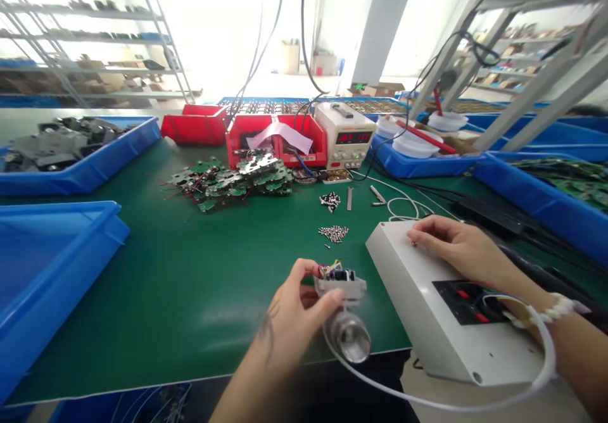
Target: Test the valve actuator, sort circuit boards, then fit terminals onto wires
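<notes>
My left hand [304,309] is closed around a small grey plastic device [349,289] near the table's front edge. Coloured wires and a dark component show at its open top, and a clear round cylinder [351,337] sits below. A white cable [380,385] runs from near the device toward the grey control box [403,284] on the right. On top of that box, the thumb and fingers of my right hand [446,239] pinch a small metal switch [413,242], mostly hidden by the fingertips. Black-and-red terminals [468,303] lie under my right wrist.
Beyond my hands lie small metal screws [334,233], black-and-silver parts [330,202] and a heap of green circuit boards [232,179]. A power supply [346,135] with a lit red display stands beside red bins [237,141]. Blue trays [61,252] flank both sides.
</notes>
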Available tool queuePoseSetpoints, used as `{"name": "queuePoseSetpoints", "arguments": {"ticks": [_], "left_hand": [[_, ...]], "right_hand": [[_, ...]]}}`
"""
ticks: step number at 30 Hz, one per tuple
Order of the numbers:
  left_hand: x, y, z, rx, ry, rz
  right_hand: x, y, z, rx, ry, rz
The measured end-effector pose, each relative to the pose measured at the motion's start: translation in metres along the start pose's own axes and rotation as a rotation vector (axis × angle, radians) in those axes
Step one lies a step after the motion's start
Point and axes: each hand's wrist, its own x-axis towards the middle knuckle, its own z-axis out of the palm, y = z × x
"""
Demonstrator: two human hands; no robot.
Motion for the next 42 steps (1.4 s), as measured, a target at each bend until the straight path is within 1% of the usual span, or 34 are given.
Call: {"name": "queuePoseSetpoints", "arguments": {"ticks": [2, 6, 8, 10, 12, 13, 15, 17, 19, 21, 25, 30, 33, 39, 42], "left_hand": [[-0.008, -0.001, 0.007, -0.058, -0.034, 0.047], [-0.017, -0.002, 0.015, 0.095, -0.045, 0.148], [-0.017, -0.002, 0.019, 0.147, -0.108, 0.165], [-0.014, -0.003, 0.025, 0.148, -0.151, 0.145], [-0.011, -0.006, 0.032, 0.022, -0.119, 0.095], [-0.009, -0.009, 0.035, -0.101, -0.08, 0.058], [-0.009, -0.012, 0.039, -0.404, -0.013, -0.058], [-0.012, -0.012, 0.039, -0.666, 0.002, -0.163], [-0.019, -0.008, 0.036, -0.797, 0.012, -0.195], [-0.027, -0.001, 0.031, -0.861, 0.046, -0.188], [-0.044, 0.016, 0.027, -0.874, 0.094, -0.219], [-0.056, 0.03, 0.034, -0.909, 0.156, -0.255], [-0.058, 0.032, 0.037, -0.937, 0.186, -0.256], [-0.056, 0.029, 0.031, -0.916, 0.123, -0.266], [-0.055, 0.029, 0.03, -0.915, 0.132, -0.258]], "right_hand": [[0.0, 0.001, 0.001, 0.016, 0.004, -0.008], [0.0, -0.002, 0.001, 0.037, 0.012, -0.007], [0.0, -0.004, 0.001, 0.041, 0.003, 0.007], [-0.001, -0.006, 0.001, 0.049, -0.008, 0.015], [-0.002, -0.007, 0.0, 0.057, -0.016, 0.018], [-0.003, -0.007, -0.001, 0.061, -0.018, 0.016], [-0.004, -0.009, -0.001, 0.069, -0.024, 0.013], [-0.005, -0.011, -0.001, 0.072, -0.027, 0.015], [-0.005, -0.013, -0.001, 0.07, -0.024, 0.02], [-0.005, -0.012, -0.001, 0.066, -0.022, 0.023], [-0.004, -0.006, 0.002, 0.08, -0.022, 0.016], [-0.003, 0.001, 0.004, 0.19, -0.025, -0.009], [-0.003, 0.001, 0.004, 0.18, -0.024, -0.013], [-0.002, -0.003, 0.004, 0.175, -0.028, -0.013], [-0.003, -0.005, 0.003, 0.168, -0.025, -0.007]]}}
